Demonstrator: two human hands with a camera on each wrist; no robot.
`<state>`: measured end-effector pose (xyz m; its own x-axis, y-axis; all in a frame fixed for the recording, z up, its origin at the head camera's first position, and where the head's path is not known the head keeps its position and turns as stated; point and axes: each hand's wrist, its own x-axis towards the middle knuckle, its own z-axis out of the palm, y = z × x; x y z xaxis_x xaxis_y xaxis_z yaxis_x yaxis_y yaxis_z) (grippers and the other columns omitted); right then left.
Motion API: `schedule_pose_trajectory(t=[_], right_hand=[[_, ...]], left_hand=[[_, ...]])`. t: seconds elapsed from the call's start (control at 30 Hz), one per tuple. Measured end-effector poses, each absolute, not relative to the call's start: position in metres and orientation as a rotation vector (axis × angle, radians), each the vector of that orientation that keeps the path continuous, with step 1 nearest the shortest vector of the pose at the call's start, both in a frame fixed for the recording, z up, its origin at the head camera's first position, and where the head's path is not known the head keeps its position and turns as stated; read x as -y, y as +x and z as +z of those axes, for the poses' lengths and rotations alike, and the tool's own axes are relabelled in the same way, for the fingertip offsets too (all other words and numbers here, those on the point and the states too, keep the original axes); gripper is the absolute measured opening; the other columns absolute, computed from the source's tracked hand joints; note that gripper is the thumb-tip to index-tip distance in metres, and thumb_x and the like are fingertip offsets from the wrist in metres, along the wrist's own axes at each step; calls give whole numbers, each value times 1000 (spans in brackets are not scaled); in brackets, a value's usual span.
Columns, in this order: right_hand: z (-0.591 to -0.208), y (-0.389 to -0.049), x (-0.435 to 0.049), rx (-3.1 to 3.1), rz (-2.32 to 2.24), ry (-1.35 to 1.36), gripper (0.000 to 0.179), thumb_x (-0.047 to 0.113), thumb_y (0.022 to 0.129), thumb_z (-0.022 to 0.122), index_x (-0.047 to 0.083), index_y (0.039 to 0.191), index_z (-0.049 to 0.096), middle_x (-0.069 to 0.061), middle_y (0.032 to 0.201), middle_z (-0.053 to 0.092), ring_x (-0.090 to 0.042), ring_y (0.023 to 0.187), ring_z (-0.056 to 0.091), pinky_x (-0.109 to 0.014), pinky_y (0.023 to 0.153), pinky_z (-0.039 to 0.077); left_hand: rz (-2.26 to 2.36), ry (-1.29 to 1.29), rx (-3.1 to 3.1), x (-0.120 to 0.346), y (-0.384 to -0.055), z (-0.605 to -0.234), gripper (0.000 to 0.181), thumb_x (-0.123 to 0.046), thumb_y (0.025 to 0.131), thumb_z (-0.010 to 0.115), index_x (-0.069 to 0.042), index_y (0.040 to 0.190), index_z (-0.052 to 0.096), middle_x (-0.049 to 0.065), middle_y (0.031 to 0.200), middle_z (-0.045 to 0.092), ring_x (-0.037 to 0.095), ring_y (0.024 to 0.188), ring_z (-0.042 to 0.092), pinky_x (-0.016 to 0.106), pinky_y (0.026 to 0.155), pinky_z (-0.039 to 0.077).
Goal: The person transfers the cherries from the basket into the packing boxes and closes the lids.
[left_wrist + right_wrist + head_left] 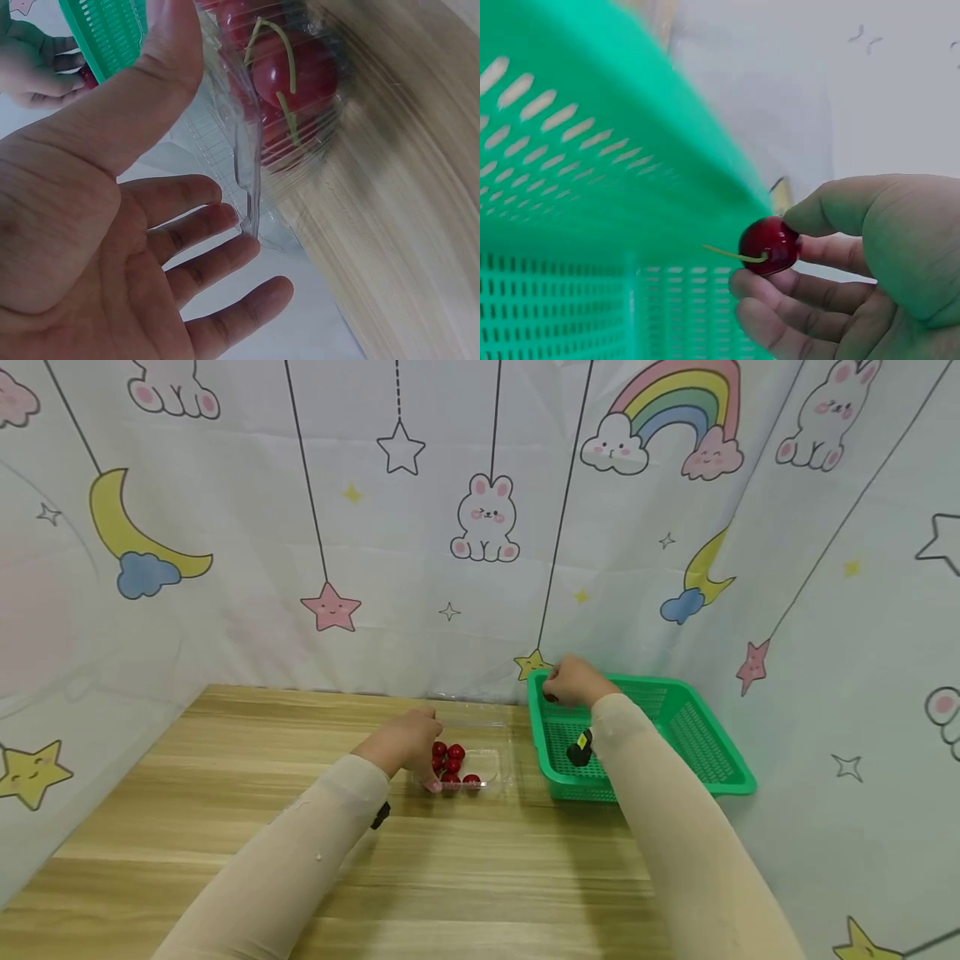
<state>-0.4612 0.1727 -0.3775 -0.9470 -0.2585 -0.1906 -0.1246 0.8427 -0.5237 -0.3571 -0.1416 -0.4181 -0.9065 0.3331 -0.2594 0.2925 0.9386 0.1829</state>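
Observation:
My right hand [576,682] pinches a dark red cherry [768,241] between thumb and fingers. Its thin green stem points left in the right wrist view. That hand is over the back left corner of a green plastic basket [738,775]. To the left of the basket, a clear plastic box [489,768] with its lid [472,714] folded back holds several red cherries [454,753]. My left hand [405,742] lies along the box's left side, fingers loosely extended and fingertips at its clear edge in the left wrist view.
The box and basket stand on a wood-grain table [465,877]. Behind them hangs a white cloth [420,543] printed with rabbits, stars and moons; it also runs down both sides. A black strap device [580,750] sits at the right wrist, another [381,815] at the left.

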Motion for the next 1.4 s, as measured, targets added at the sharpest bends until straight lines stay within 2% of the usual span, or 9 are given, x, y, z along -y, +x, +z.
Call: schedule_pose_trajectory(t=[0.1, 0.2, 0.27, 0.33, 0.43, 0.6, 0.93, 1.2, 1.4], right_hand=[[-367, -453, -163, -2814, -773, -304, 25, 15, 110, 58, 11, 89, 71, -2, 73, 65, -19, 64, 58, -34, 66, 54], [-358, -444, -151, -2830, -786, -318, 26, 21, 111, 61, 7, 125, 79, -11, 110, 81, -30, 91, 78, -40, 80, 65], [-354, -437, -141, -2843, -761, -365, 31, 23, 111, 63, 5, 131, 79, -15, 126, 80, -34, 105, 79, -44, 88, 66], [-353, -430, -131, -2853, -749, -428, 30, 23, 110, 66, 6, 129, 81, -16, 134, 79, -35, 113, 78, -47, 94, 66], [-356, -420, -115, -2852, -708, -535, 23, 24, 109, 72, 7, 120, 83, -15, 127, 81, -31, 111, 77, -47, 96, 66], [-370, -402, -89, -2785, -632, -666, 14, 22, 108, 77, 9, 109, 83, -9, 111, 82, -23, 96, 75, -40, 86, 65], [-418, -378, -55, -2781, -461, -712, 14, 16, 105, 80, 8, 116, 80, -7, 112, 81, -19, 96, 73, -41, 91, 67], [-444, -369, -48, -2837, -446, -654, 13, 18, 105, 84, 8, 112, 79, -4, 104, 79, -14, 82, 68, -35, 77, 64], [-452, -364, -48, -2899, -441, -655, 12, 20, 105, 83, 9, 106, 80, -2, 97, 78, -14, 80, 67, -35, 75, 63]], left_hand=[[200, 468, -2812, 142, -358, -419, 107, -42, 78, 108, -1, 164, 58, 20, 176, 47, 45, 163, 47, 59, 131, 48], [195, 478, -2817, 143, -358, -420, 108, -42, 78, 108, -1, 164, 59, 20, 174, 48, 44, 162, 48, 58, 131, 48], [200, 479, -2818, 143, -358, -420, 107, -42, 78, 108, -1, 164, 59, 20, 174, 49, 44, 161, 49, 58, 131, 49], [204, 479, -2818, 143, -358, -421, 108, -42, 78, 108, -1, 164, 59, 20, 174, 49, 44, 161, 49, 58, 130, 49], [209, 478, -2816, 143, -359, -420, 108, -42, 78, 108, -1, 164, 59, 20, 174, 48, 44, 162, 48, 59, 130, 49], [222, 470, -2804, 144, -359, -419, 107, -42, 78, 108, -1, 164, 59, 20, 172, 49, 43, 160, 50, 58, 129, 50], [209, 463, -2781, 146, -361, -417, 109, -46, 79, 107, -1, 165, 58, 21, 173, 49, 44, 158, 52, 59, 127, 52], [225, 472, -2785, 149, -360, -419, 110, -47, 78, 106, -1, 165, 57, 20, 171, 51, 43, 156, 54, 58, 126, 53], [275, 473, -2784, 154, -363, -423, 114, -50, 78, 106, -3, 168, 55, 18, 175, 48, 42, 159, 51, 59, 128, 52]])
